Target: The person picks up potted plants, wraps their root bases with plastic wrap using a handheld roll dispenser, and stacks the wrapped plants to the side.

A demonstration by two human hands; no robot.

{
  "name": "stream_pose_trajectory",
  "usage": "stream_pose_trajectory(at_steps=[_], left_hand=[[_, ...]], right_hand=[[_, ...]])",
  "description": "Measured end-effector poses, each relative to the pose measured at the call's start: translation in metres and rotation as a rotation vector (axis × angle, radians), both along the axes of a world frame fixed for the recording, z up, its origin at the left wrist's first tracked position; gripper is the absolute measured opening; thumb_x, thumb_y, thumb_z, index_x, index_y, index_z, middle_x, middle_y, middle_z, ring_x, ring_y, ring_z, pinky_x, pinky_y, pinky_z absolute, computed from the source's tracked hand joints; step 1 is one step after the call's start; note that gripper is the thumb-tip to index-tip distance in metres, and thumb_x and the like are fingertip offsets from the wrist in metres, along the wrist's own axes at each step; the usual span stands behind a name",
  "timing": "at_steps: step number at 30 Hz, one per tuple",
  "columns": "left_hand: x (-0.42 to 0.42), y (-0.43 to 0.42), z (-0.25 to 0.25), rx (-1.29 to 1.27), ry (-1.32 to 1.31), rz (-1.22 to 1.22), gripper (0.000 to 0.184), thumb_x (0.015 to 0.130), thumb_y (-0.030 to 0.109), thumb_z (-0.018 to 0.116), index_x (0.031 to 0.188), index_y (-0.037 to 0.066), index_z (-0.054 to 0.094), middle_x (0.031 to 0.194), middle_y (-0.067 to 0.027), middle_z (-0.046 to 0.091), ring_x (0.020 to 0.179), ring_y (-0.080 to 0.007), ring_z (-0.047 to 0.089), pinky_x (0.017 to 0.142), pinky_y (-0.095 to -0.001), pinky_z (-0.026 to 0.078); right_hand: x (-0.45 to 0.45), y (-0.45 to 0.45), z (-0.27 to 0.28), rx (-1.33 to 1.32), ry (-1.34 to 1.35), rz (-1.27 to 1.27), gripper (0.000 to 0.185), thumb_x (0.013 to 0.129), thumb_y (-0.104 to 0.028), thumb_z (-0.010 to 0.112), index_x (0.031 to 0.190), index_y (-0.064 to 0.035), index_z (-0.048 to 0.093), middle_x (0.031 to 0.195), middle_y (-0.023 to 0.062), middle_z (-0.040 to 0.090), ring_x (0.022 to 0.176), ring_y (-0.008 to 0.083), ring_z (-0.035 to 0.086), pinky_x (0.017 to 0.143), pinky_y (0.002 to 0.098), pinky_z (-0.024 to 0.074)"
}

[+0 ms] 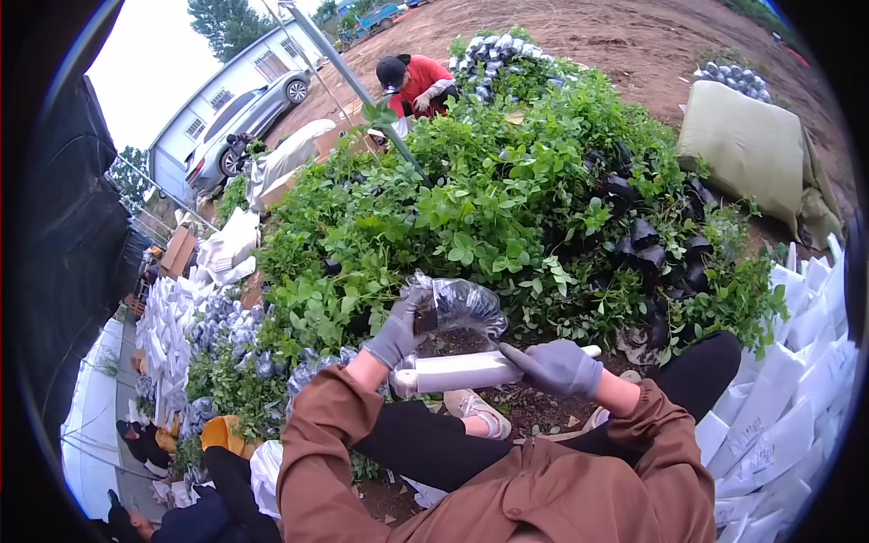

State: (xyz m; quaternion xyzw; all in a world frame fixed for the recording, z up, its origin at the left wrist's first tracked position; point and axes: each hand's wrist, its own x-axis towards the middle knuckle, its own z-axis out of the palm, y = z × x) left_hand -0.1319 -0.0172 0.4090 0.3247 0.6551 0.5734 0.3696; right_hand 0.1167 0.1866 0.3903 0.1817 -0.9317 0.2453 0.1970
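My left hand (396, 328), in a grey glove, is closed around a dark root ball or soil bag (467, 306) partly covered in clear plastic film. In my right hand (557, 366), also gloved, is a roll of clear stretch film (462, 372), gripped at its right end. The roll lies sideways just below the wrapped bundle, and a strip of film appears to run between them. Just beyond both hands rises a large heap of green leafy plants (489, 208), several with black-bagged roots.
White paper-like packets (769, 416) stand packed at my right, and more packets (163, 335) are at the left. A person in red (424, 86) crouches behind the heap. A metal pole (348, 77) slants into the plants. An olive covered block (744, 140) sits at right.
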Motion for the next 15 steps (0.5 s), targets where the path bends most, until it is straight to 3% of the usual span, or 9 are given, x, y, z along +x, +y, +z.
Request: stream_pose_trajectory(at_steps=[2,3,5,7,8,9,10,13,15], left_hand=[[0.011,0.004,0.016,-0.043,-0.145,0.12,0.038,0.078,0.007,0.066,0.113,0.003,0.052,0.106,-0.0102,0.063,0.091,-0.0204,0.064,0.082,-0.031,0.051],[0.015,0.013,0.018,-0.003,-0.752,0.224,0.04,0.077,0.007,0.066,0.114,0.002,0.052,0.107,-0.0103,0.063,0.092,-0.0196,0.064,0.081,-0.0302,0.051],[0.058,0.007,0.035,-0.026,-0.502,0.148,0.048,0.08,0.007,0.059,0.126,0.0,0.045,0.116,-0.0106,0.057,0.095,-0.0166,0.061,0.085,-0.0305,0.05],[0.086,-0.006,0.04,0.029,-0.33,0.091,0.038,0.081,0.006,0.062,0.118,0.003,0.054,0.108,-0.0082,0.061,0.101,-0.0175,0.059,0.088,-0.0303,0.049],[0.084,-0.009,0.029,0.029,-0.105,0.045,0.035,0.081,0.005,0.06,0.115,0.003,0.055,0.106,-0.0075,0.061,0.097,-0.0156,0.06,0.087,-0.0295,0.05],[0.082,-0.012,0.017,0.029,0.124,0.023,0.033,0.08,0.004,0.059,0.113,0.003,0.055,0.104,-0.0068,0.062,0.094,-0.0138,0.061,0.085,-0.0287,0.05],[0.075,-0.007,0.029,0.024,0.033,-0.002,0.03,0.081,0.004,0.058,0.11,0.002,0.056,0.103,-0.0066,0.062,0.092,-0.0135,0.061,0.084,-0.029,0.051],[0.067,0.009,0.061,-0.069,-0.168,-0.078,0.026,0.085,0.013,0.052,0.106,0.0,0.057,0.104,-0.0069,0.062,0.092,-0.0135,0.06,0.084,-0.0296,0.049],[0.053,0.015,0.051,-0.084,-0.273,-0.14,0.035,0.08,0.002,0.056,0.115,0.0,0.055,0.112,-0.0082,0.06,0.102,-0.0167,0.057,0.089,-0.0301,0.046]], right_hand=[[0.002,0.015,0.047,0.204,0.06,-0.003,0.064,0.07,-0.017,0.066,0.129,-0.0075,0.043,0.064,0.0121,0.056,0.049,0.0268,0.056,0.042,0.0401,0.0421],[-0.004,0.023,0.055,0.217,0.144,-0.053,0.063,0.07,-0.015,0.066,0.129,-0.0093,0.044,0.064,0.012,0.055,0.049,0.0262,0.055,0.043,0.0399,0.0421],[-0.04,0.045,0.046,-0.147,0.534,-0.377,0.059,0.073,-0.012,0.063,0.13,-0.0137,0.044,0.065,0.0117,0.056,0.05,0.0271,0.055,0.044,0.039,0.0429],[-0.078,0.058,0.022,-0.127,0.435,-0.512,0.045,0.081,-0.02,0.056,0.125,-0.0143,0.048,0.061,0.007,0.053,0.047,0.0247,0.054,0.041,0.0355,0.0426],[-0.091,0.049,-0.005,-0.14,0.337,-0.336,0.046,0.08,-0.02,0.059,0.123,-0.0103,0.048,0.064,0.0067,0.054,0.046,0.0288,0.053,0.041,0.0386,0.0425],[-0.076,0.026,0.006,0.0,-0.237,-0.206,0.044,0.085,-0.018,0.055,0.126,-0.0072,0.046,0.087,0.0088,0.063,0.068,0.0266,0.062,0.059,0.036,0.0511],[-0.077,0.007,-0.012,0.048,-0.415,-0.064,0.045,0.085,-0.018,0.055,0.127,-0.0068,0.045,0.088,0.0095,0.062,0.069,0.0272,0.062,0.06,0.0366,0.051],[-0.072,-0.048,-0.098,-0.138,-0.263,0.13,0.048,0.084,-0.019,0.056,0.128,-0.0057,0.043,0.09,0.0119,0.062,0.072,0.0293,0.062,0.062,0.0381,0.0507],[-0.064,-0.05,-0.103,-0.173,-0.284,0.143,0.05,0.083,-0.02,0.056,0.129,-0.0049,0.042,0.092,0.0134,0.062,0.074,0.0307,0.062,0.063,0.0392,0.0505]])
